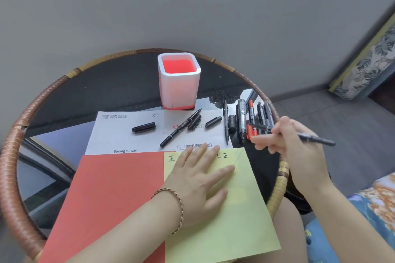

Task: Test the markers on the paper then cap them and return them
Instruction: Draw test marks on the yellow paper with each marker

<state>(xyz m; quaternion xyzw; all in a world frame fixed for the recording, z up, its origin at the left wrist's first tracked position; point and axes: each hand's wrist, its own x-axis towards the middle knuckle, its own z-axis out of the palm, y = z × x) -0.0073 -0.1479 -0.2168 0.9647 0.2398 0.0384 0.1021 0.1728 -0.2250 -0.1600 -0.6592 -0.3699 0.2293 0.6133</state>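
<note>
Right hand (pixel 284 141) pinched on a thin black marker (pixel 307 135), whose long axis runs across the view: bare tip toward the left hand, tail pointing out past the table rim (pixel 12 156). The tip sits over the row of unsorted markers (pixel 254 117) lying just beyond the right fingertips. Left hand (pixel 201 175) lies flat, fingers spread, pressing down the yellow paper (pixel 235 220), on which test characters (pixel 223 155) show just past its fingertips. The bare strip of yellow to be written on lies inward and nearer the body from the marker tip, between the two hands; the right hand is the nearer (and the only one free to write). Loose caps (pixel 143 127) rest on the white printed sheet (pixel 119 134), beyond the left hand. The white holder (pixel 179 87) stands farther off, apparently empty.
</note>
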